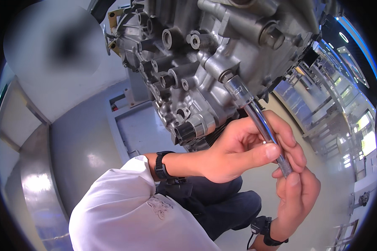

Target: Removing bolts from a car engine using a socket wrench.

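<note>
A chrome socket sits at a bolt head on the metal housing of a large engine or gearbox. From the socket a shiny extension bar slants down to the right. My left hand is closed round the bar's middle, thumb laid over it and fingers behind. Lower down, my right hand pinches the bar's knurled end between thumb and fingertips. Both wrists wear black straps with small devices. The join between socket and bolt is only partly visible.
A black-ended cylindrical part juts from the housing's lower side, close to my left hand. Behind it stands a grey-blue metal stand. At left is a curved-looking metal panel. Benches line the far right. My dark-trousered knees are below.
</note>
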The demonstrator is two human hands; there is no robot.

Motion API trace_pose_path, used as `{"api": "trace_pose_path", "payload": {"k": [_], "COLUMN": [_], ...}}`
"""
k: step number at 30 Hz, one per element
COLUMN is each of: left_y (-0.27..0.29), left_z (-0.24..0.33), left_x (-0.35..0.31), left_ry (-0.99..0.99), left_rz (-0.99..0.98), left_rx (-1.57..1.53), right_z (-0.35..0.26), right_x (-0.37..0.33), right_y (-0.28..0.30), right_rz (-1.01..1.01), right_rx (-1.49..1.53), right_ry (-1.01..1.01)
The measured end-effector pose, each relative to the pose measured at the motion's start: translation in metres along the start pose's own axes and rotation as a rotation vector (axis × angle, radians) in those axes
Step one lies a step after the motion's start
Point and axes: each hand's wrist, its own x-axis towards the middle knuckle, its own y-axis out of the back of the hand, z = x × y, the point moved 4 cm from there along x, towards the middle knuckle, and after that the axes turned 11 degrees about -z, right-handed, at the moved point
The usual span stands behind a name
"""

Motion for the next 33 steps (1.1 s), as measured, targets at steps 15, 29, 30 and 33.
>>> {"api": "trace_pose_path", "payload": {"k": [15, 29, 30, 33], "left_y": [-0.013, -0.023, -0.022, -0.021], "left_z": [-0.003, -0.012, -0.011, -0.008], "left_x": [0.005, 0.011, 0.011, 0.003], "left_ry": [-0.106, -0.187, -0.203, 0.013], "left_rz": [0.101, 0.049, 0.03, 0.149], "left_rx": [-0.212, -0.297, -0.171, -0.277], "right_z": [-0.024, -0.035, -0.04, -0.043], "right_x": [-0.04, -0.033, -0.034, -0.033], "right_y": [-0.004, 0.0, -0.003, -0.005], "right_rz": [0.171, 0.535, 0.555, 0.529], "right_rx": [-0.074, -0.846, -0.933, -0.939], "right_ry": [0.269, 0.444, 0.6, 0.35]}}
